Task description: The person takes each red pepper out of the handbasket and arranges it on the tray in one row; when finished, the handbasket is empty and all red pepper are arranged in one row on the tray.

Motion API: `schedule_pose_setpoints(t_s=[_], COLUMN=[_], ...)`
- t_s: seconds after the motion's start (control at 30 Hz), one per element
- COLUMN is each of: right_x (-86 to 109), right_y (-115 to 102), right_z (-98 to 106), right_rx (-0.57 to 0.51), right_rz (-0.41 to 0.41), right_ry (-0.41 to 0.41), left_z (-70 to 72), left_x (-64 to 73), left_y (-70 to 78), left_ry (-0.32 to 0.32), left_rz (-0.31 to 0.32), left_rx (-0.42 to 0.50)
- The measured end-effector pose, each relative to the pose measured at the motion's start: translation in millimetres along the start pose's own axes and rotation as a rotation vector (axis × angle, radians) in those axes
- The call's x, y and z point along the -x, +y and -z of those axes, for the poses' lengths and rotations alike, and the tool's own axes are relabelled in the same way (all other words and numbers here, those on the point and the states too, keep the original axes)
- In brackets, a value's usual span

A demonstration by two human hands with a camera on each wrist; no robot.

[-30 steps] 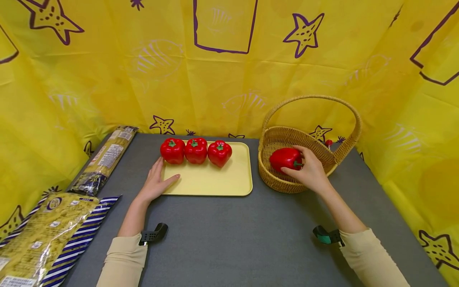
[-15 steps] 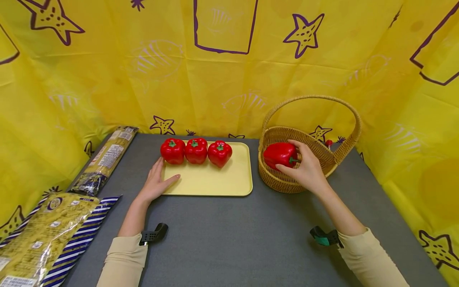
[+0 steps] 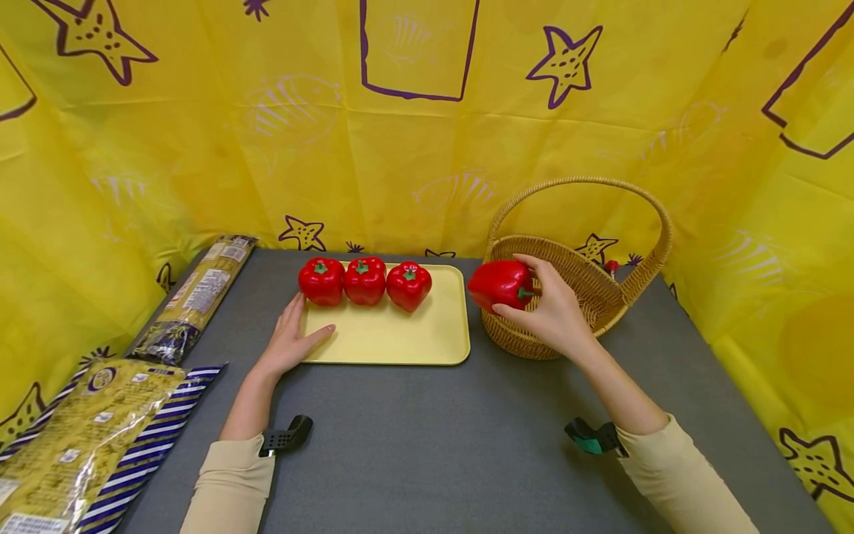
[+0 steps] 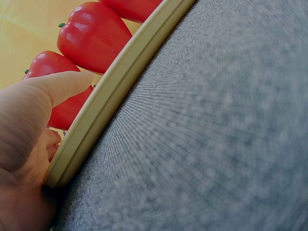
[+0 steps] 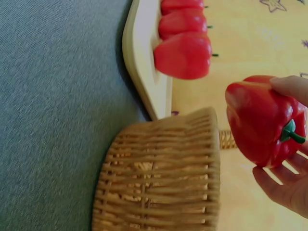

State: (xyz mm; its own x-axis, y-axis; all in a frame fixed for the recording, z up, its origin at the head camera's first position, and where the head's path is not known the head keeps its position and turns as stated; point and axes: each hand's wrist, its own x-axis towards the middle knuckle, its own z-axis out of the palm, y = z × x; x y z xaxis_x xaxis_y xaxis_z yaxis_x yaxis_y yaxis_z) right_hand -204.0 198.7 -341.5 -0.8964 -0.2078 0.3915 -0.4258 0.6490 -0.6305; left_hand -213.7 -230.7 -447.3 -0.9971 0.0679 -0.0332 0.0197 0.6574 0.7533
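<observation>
My right hand (image 3: 557, 315) grips a red bell pepper (image 3: 499, 285) by its sides, thumb nearer me and fingers behind. In the right wrist view this pepper (image 5: 262, 122) is lifted above the rim of the wicker basket (image 5: 159, 178), its green stem toward the palm. At the left end of the cream tray (image 3: 387, 341), my left hand (image 3: 290, 343) rests with fingers extended along the edge and the thumb over the tray. Three more red peppers stand in a row along the tray's back: a left one (image 3: 322, 282), a middle one (image 3: 365, 281) and a right one (image 3: 409, 285).
The wicker basket's tall handle (image 3: 580, 180) arches above it, right of the tray. On the left of the grey table (image 3: 427, 445) lie a long clear packet (image 3: 200, 289) and a large striped bag (image 3: 93, 445). A yellow patterned cloth (image 3: 400, 170) hangs behind.
My right hand has carried the pepper up from inside the basket and leftward, over its left rim toward the tray. My left hand and the tray's peppers have stayed put.
</observation>
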Motion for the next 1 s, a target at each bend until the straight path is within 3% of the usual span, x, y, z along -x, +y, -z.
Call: schedule_pose_setpoints(t_s=[0.5, 1.0], right_x=[-18.5, -35.6], right_y=[-16, -16], right_z=[-24, -47], right_rx=[0.03, 0.148], right_rz=[0.009, 0.119], right_ry=[-0.122, -0.21], left_z=[0.1, -0.1], left_x=[0.0, 0.6], left_y=[0.1, 1.3], left_ry=[-0.003, -0.004], left_rz=[0.015, 0.014], left_rx=[0.003, 0.005])
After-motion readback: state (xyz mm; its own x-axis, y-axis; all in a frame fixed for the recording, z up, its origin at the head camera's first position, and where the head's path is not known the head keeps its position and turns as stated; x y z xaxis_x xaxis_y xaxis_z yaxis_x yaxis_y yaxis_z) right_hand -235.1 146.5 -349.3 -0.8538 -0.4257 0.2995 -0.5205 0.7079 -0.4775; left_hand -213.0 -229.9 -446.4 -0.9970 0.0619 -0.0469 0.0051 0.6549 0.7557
